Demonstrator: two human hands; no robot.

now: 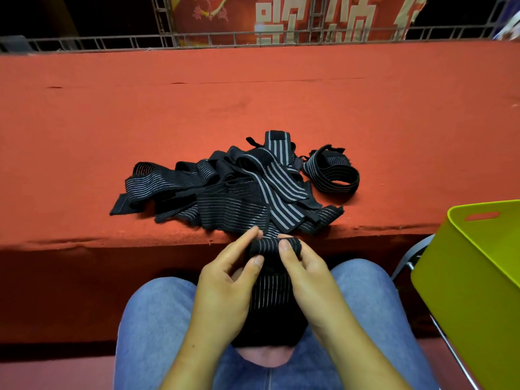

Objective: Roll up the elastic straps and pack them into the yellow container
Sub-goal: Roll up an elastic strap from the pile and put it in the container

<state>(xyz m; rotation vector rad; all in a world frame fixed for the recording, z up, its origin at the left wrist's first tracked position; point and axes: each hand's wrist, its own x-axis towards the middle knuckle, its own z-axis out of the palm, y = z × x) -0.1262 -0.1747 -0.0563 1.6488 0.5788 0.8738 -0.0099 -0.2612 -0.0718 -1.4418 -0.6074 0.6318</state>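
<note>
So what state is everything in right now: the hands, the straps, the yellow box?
left hand: pinching the rolled end of the held strap.
right hand: pinching the same roll from the other side.
held strap: top end rolled, the rest hanging loose.
pile of straps: unrolled and tangled on the red table.
looped strap: loosely coiled, just right of the pile.
yellow container: open-topped, no strap visible inside.

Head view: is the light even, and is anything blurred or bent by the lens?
Head view: the red cloth is evenly lit, without glare; behind the railing it is nearly black; the left hand, right hand and strap between them look sharp; the wide lens slightly bends the railing.
</note>
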